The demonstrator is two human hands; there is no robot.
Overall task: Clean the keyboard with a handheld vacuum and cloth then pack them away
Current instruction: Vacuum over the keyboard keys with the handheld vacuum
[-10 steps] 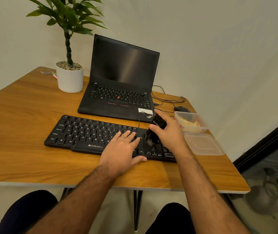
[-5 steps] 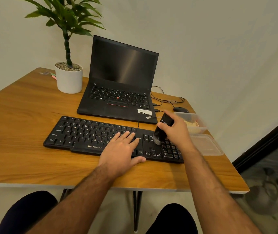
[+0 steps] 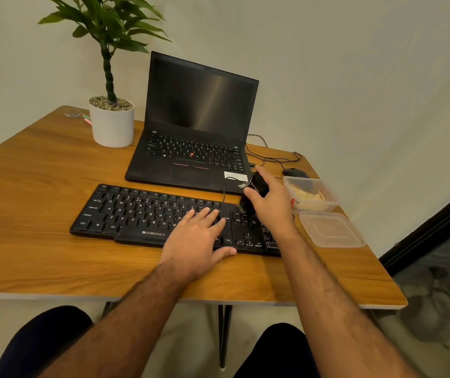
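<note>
- The keyboard point(image 3: 163, 214) lies lengthwise along the near edge of the table point(image 3: 41, 186), directly in front of the seated person, so both hands reach it without stretching.
- The left hand point(image 3: 196, 241) lies flat on the keys right of the keyboard's middle, fingers straight and together, thumb down at the near rim. It grips nothing; my reading is that it pins the keyboard so it does not slide under the strokes.
- The right hand point(image 3: 270, 205) is curled round the small black handheld vacuum point(image 3: 255, 195), thumb on the near face and fingers wrapped behind. The vacuum is tilted, its upper end leaning toward the far right corner and its brush end down on the keys near the keyboard's right end; that slant probably lets the bristles get between the keys.
- A clear tub point(image 3: 309, 195) stands by the table's right edge with something pale inside, possibly the cloth, though I cannot tell for certain. Its lid point(image 3: 330, 229) lies loose just nearer the front, beside the keyboard's right end. Both sit within easy reach of the right hand, likely ready for packing away.
- The laptop point(image 3: 199, 137) stands open behind the keyboard, a potted plant point(image 3: 112, 105) toward the far left corner, a mouse point(image 3: 296, 173) and its cable near the far right corner.
- Judging by this, vacuuming is under way; wiping and packing are not yet done.
</note>
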